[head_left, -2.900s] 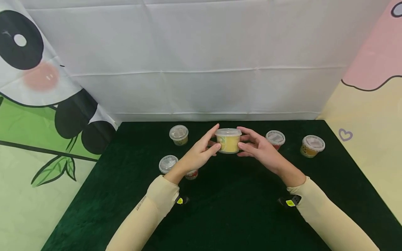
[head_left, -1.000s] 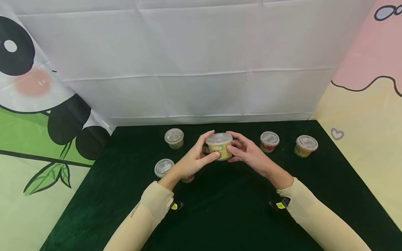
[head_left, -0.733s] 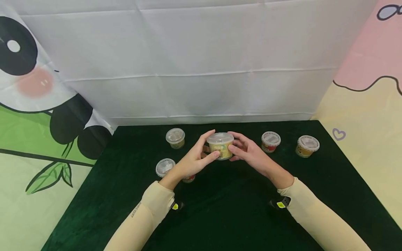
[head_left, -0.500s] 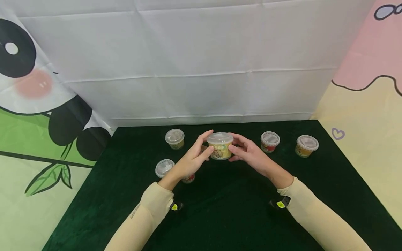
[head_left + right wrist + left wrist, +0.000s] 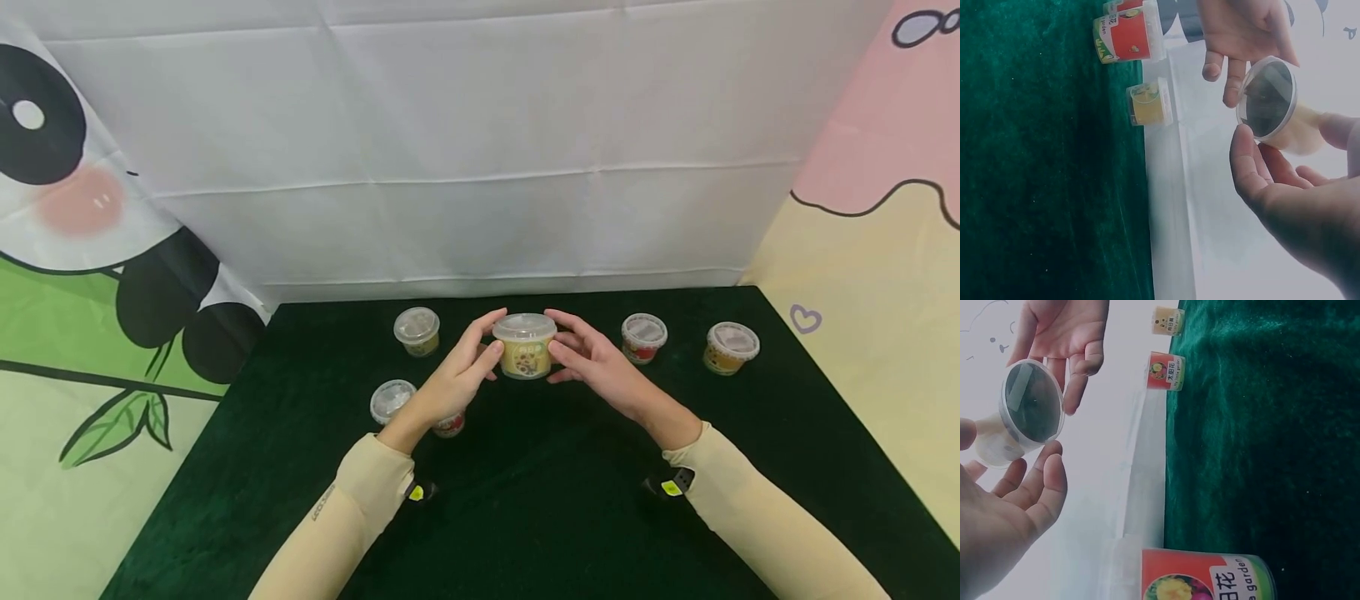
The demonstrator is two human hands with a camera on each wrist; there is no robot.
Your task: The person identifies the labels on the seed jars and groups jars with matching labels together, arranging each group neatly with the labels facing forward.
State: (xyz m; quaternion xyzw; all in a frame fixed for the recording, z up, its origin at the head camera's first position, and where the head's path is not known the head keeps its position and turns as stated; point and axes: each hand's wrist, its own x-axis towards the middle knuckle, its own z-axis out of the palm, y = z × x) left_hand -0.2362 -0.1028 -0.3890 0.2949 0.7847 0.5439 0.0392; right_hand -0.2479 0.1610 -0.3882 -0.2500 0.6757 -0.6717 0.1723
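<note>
- holding a lidded yellow tub [image 5: 525, 358] upright between two bare hands, a person has it up off the dark green cloth [image 5: 562, 517]; both wrist views catch its round underside.
- the left hand [image 5: 450, 379] grips its left side, thumb at the front and fingers bent towards the back, parted just about as far as the tub is thick.
- the right hand [image 5: 603, 371] mirrors that on the right side; i can't tell how hard either one presses.
- what matters in space: the tub sits squarely between the palms, neither hand nearer, its upright axis crossing the line from hand to hand; it's squat, printed label facing the person.
- leftward stand a back tub [image 5: 417, 332], a front tub [image 5: 390, 400] and a partly hidden red tub [image 5: 450, 425].
- rightward, a second red tub [image 5: 643, 340], then an orange tub [image 5: 730, 350] farther out.
</note>
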